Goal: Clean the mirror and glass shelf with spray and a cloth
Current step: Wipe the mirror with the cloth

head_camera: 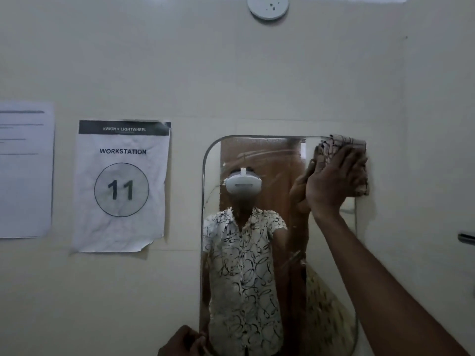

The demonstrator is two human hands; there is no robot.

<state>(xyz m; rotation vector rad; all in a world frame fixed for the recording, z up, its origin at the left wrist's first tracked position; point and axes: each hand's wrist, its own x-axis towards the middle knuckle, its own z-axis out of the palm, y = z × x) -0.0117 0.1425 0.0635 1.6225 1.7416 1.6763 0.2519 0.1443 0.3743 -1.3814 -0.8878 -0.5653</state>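
Note:
A tall mirror [259, 155] with rounded corners hangs on the cream wall, and wipe streaks show across its upper part. My right hand [334, 181] presses a checked brownish cloth [343, 143] flat against the mirror's top right corner, fingers spread and fairly straight. My left hand [182, 341] sits at the bottom edge of the view by the mirror's lower left edge, its fingers curled; whether it holds anything is hidden. The mirror reflects a person in a patterned shirt with a white headset. No spray bottle or glass shelf is in view.
A paper sign [122, 186] reading "WORKSTATION 11" is taped left of the mirror, with another printed sheet [24, 170] further left. A round white fixture [268, 7] sits high on the wall. A metal bar end [466, 237] sticks out at the right edge.

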